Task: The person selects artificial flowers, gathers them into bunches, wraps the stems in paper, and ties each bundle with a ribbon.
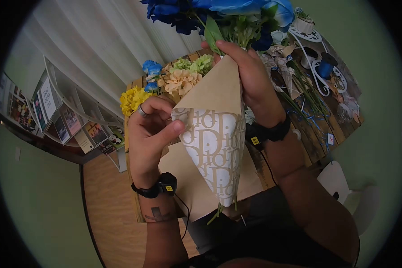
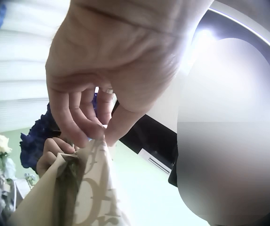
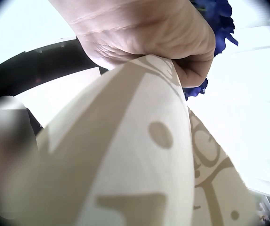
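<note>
A bouquet of blue artificial-looking flowers (image 1: 250,8) is upright in a cone of wrapping paper (image 1: 214,143), white with tan lettering and plain tan on its folded-over flap. My right hand (image 1: 257,82) grips the bouquet at the cone's top, just below the blooms; the paper hides part of its fingers. Thumb and fingers of my left hand (image 1: 145,145) pinch the paper's left edge near the fold, as the left wrist view shows. Green stem ends (image 1: 215,214) poke out of the cone's narrow bottom.
A wooden slatted table (image 1: 319,145) lies below. Flat brown paper (image 1: 176,174) is under the cone. Yellow flowers (image 1: 134,100) and peach flowers (image 1: 181,82) sit behind the left hand. Stems, a blue ribbon spool (image 1: 327,67) and a white metal stand (image 1: 319,87) are at right.
</note>
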Demonstrator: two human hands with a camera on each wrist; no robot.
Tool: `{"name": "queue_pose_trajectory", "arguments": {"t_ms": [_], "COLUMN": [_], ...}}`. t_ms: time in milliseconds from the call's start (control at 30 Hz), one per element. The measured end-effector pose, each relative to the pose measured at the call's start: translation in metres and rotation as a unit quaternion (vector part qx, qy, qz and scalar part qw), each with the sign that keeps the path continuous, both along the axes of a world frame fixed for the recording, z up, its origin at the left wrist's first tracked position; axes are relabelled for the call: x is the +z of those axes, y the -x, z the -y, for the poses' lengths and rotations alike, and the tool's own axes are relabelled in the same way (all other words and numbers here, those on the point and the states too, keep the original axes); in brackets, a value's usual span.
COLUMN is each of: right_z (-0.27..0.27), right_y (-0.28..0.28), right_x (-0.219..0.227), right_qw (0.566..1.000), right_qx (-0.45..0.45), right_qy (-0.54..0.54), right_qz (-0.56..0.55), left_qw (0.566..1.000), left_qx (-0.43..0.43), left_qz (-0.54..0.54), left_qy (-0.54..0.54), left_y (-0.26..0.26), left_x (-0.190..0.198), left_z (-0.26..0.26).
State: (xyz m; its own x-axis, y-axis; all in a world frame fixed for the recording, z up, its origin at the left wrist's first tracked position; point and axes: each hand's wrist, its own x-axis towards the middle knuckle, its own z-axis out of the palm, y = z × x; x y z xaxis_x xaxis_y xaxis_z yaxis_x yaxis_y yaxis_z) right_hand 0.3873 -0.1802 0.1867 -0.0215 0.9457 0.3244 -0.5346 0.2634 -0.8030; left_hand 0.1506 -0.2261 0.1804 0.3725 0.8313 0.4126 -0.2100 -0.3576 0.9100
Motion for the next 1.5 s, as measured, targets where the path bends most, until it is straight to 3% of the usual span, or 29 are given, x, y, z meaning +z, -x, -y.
{"name": "queue_pose_trajectory", "arguments": {"t_ms": [33, 167, 233, 300, 333, 400, 467, 500, 600, 700, 800, 933, 1033, 1100, 1233, 1267, 1400, 1467, 1500], "right_z": [-0.002, -0.008, -0.014, -0.023, -0.022, -0.018, -0.021, -0.022, -0.02, -0.018, -0.017, -0.016, -0.018, -0.017, -0.013, -0.014, -0.012, -0.009, -0.008], "right_y": [0.001, 0.001, 0.0, -0.005, -0.004, -0.003, -0.003, -0.004, -0.003, -0.002, -0.001, -0.001, 0.0, 0.0, 0.002, 0.002, 0.004, 0.004, 0.003], "right_x": [0.0, -0.004, -0.008, -0.014, -0.013, -0.011, -0.012, -0.012, -0.012, -0.012, -0.011, -0.01, -0.013, -0.01, -0.009, -0.01, -0.009, -0.009, -0.009], "right_qw": [1.0, 0.999, 0.997, 0.98, 0.98, 0.995, 0.998, 1.0, 0.999, 0.997, 0.998, 0.999, 0.998, 0.997, 0.999, 1.0, 1.0, 1.0, 0.999], "right_qx": [0.003, 0.037, 0.058, 0.17, 0.17, 0.071, 0.038, 0.008, -0.034, -0.078, -0.053, -0.033, -0.051, -0.051, -0.028, -0.006, 0.007, -0.004, -0.014], "right_qy": [0.0, 0.031, 0.032, 0.032, 0.032, 0.038, 0.028, 0.018, -0.005, -0.018, -0.041, -0.027, -0.043, -0.038, -0.022, -0.019, -0.018, -0.014, -0.009], "right_qz": [0.0, -0.02, -0.024, -0.095, -0.094, -0.06, -0.037, -0.013, -0.031, 0.017, 0.019, 0.014, 0.011, 0.031, 0.038, 0.017, -0.004, 0.016, 0.035], "left_qw": [0.996, 0.986, 0.946, 0.945, 0.944, 0.957, 0.993, 0.993, 0.963, 0.975, 0.972, 0.989, 0.981, 0.908, 0.822, 0.839, 0.837, 0.888, 0.888], "left_qx": [-0.072, -0.151, -0.242, -0.248, -0.255, -0.219, -0.015, -0.017, 0.145, 0.145, 0.183, 0.141, 0.193, 0.294, 0.279, 0.28, 0.245, 0.187, 0.188], "left_qz": [0.05, 0.063, 0.172, 0.17, 0.167, 0.112, -0.071, -0.07, -0.225, -0.16, -0.118, -0.031, -0.007, -0.125, -0.232, -0.242, -0.287, -0.28, -0.28], "left_qy": [0.032, 0.025, 0.13, 0.129, 0.127, 0.151, 0.093, 0.093, 0.008, -0.048, -0.089, 0.007, -0.002, -0.272, -0.439, -0.399, -0.396, -0.314, -0.314], "left_y": [0.003, 0.003, 0.0, -0.009, -0.013, -0.014, -0.009, -0.008, -0.005, -0.02, -0.029, -0.006, -0.016, -0.03, -0.019, -0.022, -0.025, -0.029, -0.029], "left_x": [-0.003, -0.012, -0.011, -0.009, -0.005, 0.006, 0.007, 0.005, -0.001, -0.002, -0.005, -0.018, -0.009, -0.001, -0.003, -0.006, -0.008, -0.008, -0.006], "left_z": [-0.004, -0.014, -0.008, -0.002, 0.002, 0.009, 0.006, 0.005, 0.001, 0.003, 0.002, -0.026, -0.021, -0.009, -0.009, -0.01, -0.017, -0.014, -0.011]}}
